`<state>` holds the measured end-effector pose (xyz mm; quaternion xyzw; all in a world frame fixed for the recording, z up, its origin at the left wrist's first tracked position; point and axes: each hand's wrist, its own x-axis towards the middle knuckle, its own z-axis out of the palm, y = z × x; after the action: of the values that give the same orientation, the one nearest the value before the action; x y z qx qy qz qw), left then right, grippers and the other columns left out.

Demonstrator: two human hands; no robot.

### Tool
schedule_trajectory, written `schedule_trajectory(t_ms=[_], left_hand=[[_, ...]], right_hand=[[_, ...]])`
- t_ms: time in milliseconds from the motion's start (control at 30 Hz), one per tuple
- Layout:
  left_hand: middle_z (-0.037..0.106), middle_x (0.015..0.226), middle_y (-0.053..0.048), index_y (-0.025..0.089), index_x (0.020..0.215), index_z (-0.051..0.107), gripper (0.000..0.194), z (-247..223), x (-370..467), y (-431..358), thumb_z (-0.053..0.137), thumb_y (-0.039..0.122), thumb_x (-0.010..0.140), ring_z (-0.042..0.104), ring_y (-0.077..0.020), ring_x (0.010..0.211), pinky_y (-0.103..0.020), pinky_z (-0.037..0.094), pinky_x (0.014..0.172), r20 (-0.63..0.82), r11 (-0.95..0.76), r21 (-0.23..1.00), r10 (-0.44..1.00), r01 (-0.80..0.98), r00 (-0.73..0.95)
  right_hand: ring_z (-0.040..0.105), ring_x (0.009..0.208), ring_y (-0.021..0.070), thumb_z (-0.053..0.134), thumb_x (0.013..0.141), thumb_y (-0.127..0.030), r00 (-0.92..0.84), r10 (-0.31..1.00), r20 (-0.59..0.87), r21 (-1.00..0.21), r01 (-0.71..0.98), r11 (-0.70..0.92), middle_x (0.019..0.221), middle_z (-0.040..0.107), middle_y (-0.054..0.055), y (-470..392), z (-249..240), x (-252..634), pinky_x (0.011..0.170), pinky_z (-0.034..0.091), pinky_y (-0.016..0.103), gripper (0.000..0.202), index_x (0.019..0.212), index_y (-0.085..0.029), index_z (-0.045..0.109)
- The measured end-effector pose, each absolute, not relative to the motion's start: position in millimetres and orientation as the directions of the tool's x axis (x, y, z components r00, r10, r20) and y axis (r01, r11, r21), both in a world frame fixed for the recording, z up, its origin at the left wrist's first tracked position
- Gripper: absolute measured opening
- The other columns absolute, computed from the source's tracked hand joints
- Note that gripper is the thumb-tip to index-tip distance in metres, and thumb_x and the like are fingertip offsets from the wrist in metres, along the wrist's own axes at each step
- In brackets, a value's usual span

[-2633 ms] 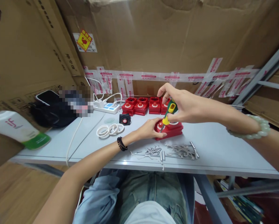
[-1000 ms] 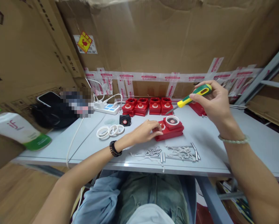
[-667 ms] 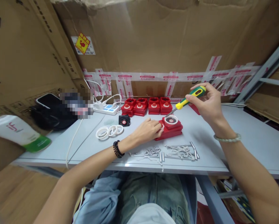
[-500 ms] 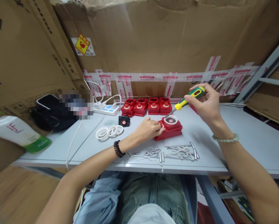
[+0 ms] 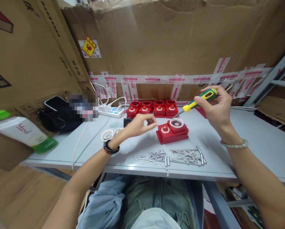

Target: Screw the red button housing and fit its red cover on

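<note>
Right hand (image 5: 220, 111) clamps a yellow-and-green plastic-handled screwdriver (image 5: 191, 105); left hand (image 5: 138, 124) curled — pinched or parted, can't tell — near a red rectangular box (image 5: 173, 137).

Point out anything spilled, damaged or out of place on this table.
Mainly the white string: it lies tangled among the metal rods near the front edge of the table, unlike the orderly row of red boxes behind. The loose screws lie heaped rather than sorted. I see no visible damage.
</note>
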<state>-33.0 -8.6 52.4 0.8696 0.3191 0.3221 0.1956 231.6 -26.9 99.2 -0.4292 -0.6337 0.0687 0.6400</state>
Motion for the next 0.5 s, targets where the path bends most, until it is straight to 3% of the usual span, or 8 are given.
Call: schedule_trajectory(t_ms=[67,267,367,500], left_hand=[[0.068,0.08,-0.003,0.016,0.084,0.065,0.023,64,-59,-6,0.056,0.037,0.088,0.059,-0.0127,0.07,-0.025,0.045,0.069,0.406,-0.675,0.517,0.735,0.526,0.544],[0.068,0.069,-0.004,0.016,0.077,0.07,0.032,58,-157,22,0.06,0.046,0.079,0.06,-0.0186,0.066,-0.027,0.041,0.062,0.075,-0.417,0.35,0.905,0.839,0.419],[0.071,0.078,-0.006,0.016,0.079,0.07,0.032,51,-165,24,0.06,0.047,0.079,0.062,-0.0196,0.073,-0.027,0.044,0.067,0.081,-0.388,0.403,0.917,0.829,0.39],[0.072,0.083,-0.005,0.016,0.084,0.07,0.028,53,-120,1,0.061,0.043,0.083,0.062,-0.016,0.076,-0.023,0.044,0.069,0.035,-0.528,0.52,0.799,0.672,0.601]], right_hand=[[0.047,0.071,0.0163,0.07,0.07,-0.023,0.193,0.628,0.754,-0.639,0.441,0.63,0.078,0.049,0.0,-27,99,232,0.067,0.042,0.033,0.02,0.082,-0.025,0.054],[0.05,0.073,0.0173,0.071,0.069,-0.022,0.178,0.627,0.758,-0.63,0.446,0.636,0.082,0.053,0.002,-27,99,232,0.068,0.042,0.035,0.021,0.081,-0.025,0.054],[0.05,0.073,0.0175,0.071,0.069,-0.021,0.171,0.625,0.761,-0.627,0.439,0.643,0.083,0.054,0.002,-27,99,232,0.068,0.043,0.036,0.021,0.081,-0.026,0.054],[0.05,0.071,0.0157,0.072,0.068,-0.022,0.18,0.608,0.773,-0.617,0.431,0.658,0.08,0.054,0.001,-22,96,233,0.065,0.044,0.033,0.02,0.08,-0.024,0.056]])
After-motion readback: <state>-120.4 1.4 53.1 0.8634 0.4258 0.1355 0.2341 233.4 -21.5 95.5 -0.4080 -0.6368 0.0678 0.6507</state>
